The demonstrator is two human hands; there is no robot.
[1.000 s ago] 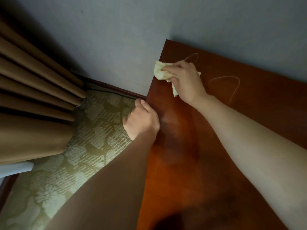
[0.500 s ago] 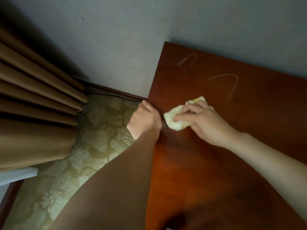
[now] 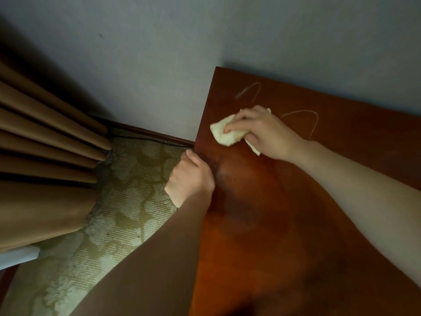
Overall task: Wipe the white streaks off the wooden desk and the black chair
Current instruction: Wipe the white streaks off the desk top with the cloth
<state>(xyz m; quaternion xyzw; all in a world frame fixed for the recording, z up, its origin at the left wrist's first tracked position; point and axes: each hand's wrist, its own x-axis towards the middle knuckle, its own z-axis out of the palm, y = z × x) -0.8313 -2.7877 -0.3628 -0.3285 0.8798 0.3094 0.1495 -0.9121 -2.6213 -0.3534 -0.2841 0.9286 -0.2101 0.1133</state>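
The reddish wooden desk (image 3: 284, 224) fills the right half of the head view. Two thin white streaks mark its far part: one looped streak (image 3: 249, 91) near the back left corner, another arched streak (image 3: 305, 119) to its right. My right hand (image 3: 264, 131) holds a crumpled pale yellow cloth (image 3: 224, 133) and presses it on the desk just below the left streak. My left hand (image 3: 190, 179) grips the desk's left edge, fingers curled under it. The black chair is not in view.
A grey wall (image 3: 205, 42) backs the desk. Brown curtains (image 3: 45, 156) hang at the left over a patterned green carpet (image 3: 118, 201). A dark cable (image 3: 145, 139) runs along the wooden skirting board (image 3: 159, 135).
My right hand with the cloth moved from the back corner down toward my left hand, then back up the desk to just below the left streak. My left hand stayed on the edge.
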